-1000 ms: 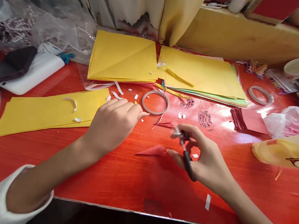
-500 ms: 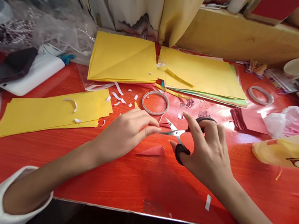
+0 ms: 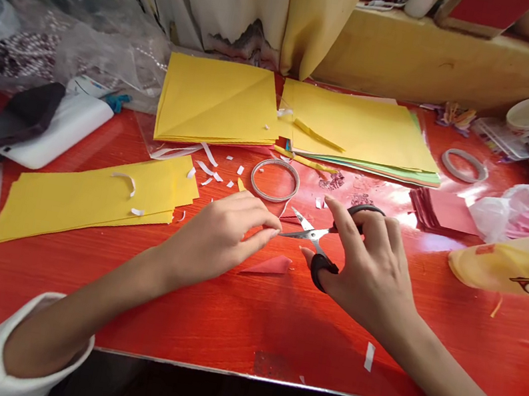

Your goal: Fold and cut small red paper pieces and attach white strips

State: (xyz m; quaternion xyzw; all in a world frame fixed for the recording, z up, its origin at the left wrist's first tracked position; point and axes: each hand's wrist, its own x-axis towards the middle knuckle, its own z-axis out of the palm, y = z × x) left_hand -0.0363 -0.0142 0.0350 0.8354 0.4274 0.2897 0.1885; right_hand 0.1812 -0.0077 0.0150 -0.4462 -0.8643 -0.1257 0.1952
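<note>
My left hand [image 3: 222,238] is closed in a pinch, thumb against forefinger. Whatever lies between those fingertips is too small or hidden to make out. In my right hand [image 3: 379,268] are black-handled scissors [image 3: 308,234], their blades parted and pointing left, one tip at the left fingertips. Just behind lies a tape roll [image 3: 272,198], with a thin pale strip running from it down toward the pinch. A small pointed piece of red paper [image 3: 269,266] lies on the red table [image 3: 202,329] below the blades.
Yellow paper stacks lie at the back left [image 3: 219,103] and back right [image 3: 358,122]; yellow strips [image 3: 87,195] lie left. White scraps [image 3: 208,155] are scattered behind. To the right are red paper pieces [image 3: 444,213], another tape roll [image 3: 447,166] and a bottle [image 3: 486,265]. A phone [image 3: 25,114] sits left.
Hardly anything differs. The left fingertips have shifted very slightly left, and the scissor blades stay parted in nearly the same place.
</note>
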